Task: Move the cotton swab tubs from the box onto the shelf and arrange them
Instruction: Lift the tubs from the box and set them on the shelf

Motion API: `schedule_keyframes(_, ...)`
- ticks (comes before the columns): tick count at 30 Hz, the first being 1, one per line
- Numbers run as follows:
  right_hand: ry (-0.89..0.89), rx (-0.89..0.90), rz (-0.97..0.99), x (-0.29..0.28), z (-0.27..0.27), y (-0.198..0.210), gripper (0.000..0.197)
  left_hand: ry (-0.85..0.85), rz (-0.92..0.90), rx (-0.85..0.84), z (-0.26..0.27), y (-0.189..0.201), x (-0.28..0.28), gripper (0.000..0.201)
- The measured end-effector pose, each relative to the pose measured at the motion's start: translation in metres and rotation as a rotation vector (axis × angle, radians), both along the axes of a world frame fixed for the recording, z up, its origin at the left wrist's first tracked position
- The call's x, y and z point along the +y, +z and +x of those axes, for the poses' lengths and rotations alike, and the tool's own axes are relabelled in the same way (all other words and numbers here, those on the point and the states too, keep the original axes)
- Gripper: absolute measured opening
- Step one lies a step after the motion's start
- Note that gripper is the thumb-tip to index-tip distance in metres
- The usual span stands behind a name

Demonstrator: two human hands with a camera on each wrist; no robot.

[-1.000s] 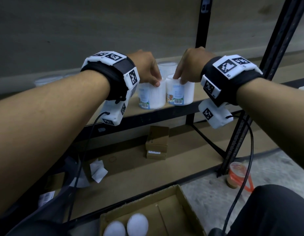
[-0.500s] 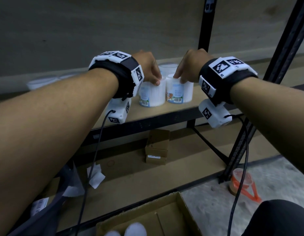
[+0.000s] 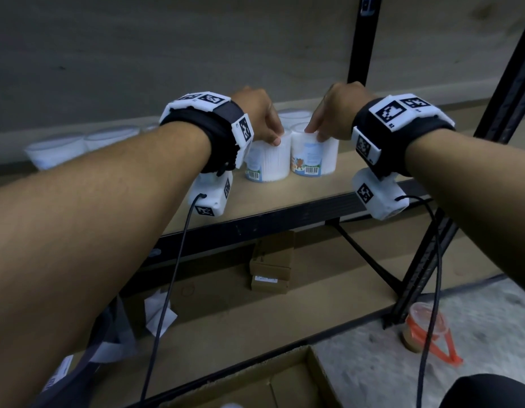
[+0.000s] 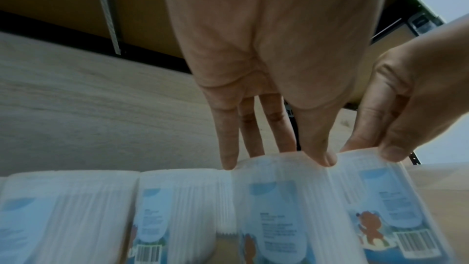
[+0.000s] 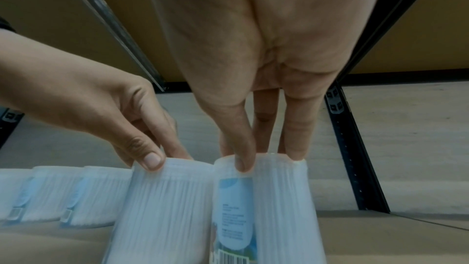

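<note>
Two white cotton swab tubs stand side by side near the front of the wooden shelf [image 3: 329,198]. My left hand [image 3: 277,136] pinches the top rim of the left tub [image 3: 268,161] from above, thumb in front and fingers behind. In the same way, my right hand [image 3: 314,135] holds the right tub [image 3: 314,157]. The left wrist view shows the left tub [image 4: 276,204] under my fingertips [image 4: 327,159]. The right wrist view shows the right tub [image 5: 264,204] under my fingertips [image 5: 241,165]. A third tub [image 3: 295,115] stands behind, and more tubs [image 3: 58,150] line the shelf to the left.
The open cardboard box [image 3: 255,387] sits at the bottom edge. On the lower shelf lie small brown boxes [image 3: 271,262] and crumpled paper [image 3: 159,313]. Black uprights [image 3: 364,39] frame the shelf. A drink cup [image 3: 426,325] stands on the floor at the right.
Both hands keep their hold on the two tubs, which stay in place on the shelf. The view has tilted up, so the tubs in the box have left the bottom edge.
</note>
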State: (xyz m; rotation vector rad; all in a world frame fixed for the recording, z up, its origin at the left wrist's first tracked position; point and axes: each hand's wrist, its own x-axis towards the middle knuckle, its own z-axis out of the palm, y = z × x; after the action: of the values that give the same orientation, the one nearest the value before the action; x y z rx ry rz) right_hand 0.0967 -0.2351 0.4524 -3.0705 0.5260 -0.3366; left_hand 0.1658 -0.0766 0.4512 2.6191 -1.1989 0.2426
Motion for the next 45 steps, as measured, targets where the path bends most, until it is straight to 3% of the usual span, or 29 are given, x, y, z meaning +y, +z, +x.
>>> schedule_keyframes(13,0.000,-0.014,-0.009,-0.020,0.020,-0.006,0.026,0.006,-0.029,-0.006,0.018,-0.006,-0.011,0.032)
schedule_keyframes(30,0.038,-0.215,0.145,-0.024,0.013,-0.019,0.026,0.016,-0.032,-0.042,0.025,-0.012,-0.014,0.032)
schedule_keyframes(32,0.059,-0.231,0.134,-0.021,0.009,-0.020,0.027,0.027,-0.019,-0.033,0.021,-0.013,-0.011,0.039)
schedule_keyframes(38,0.083,-0.096,0.031,-0.015,-0.007,-0.028,0.047,0.014,0.092,0.041,0.002,-0.020,-0.005,0.086)
schedule_keyframes(45,0.101,-0.136,0.068,-0.012,-0.034,-0.030,0.054,0.017,0.021,0.010,-0.017,-0.016,0.012,0.082)
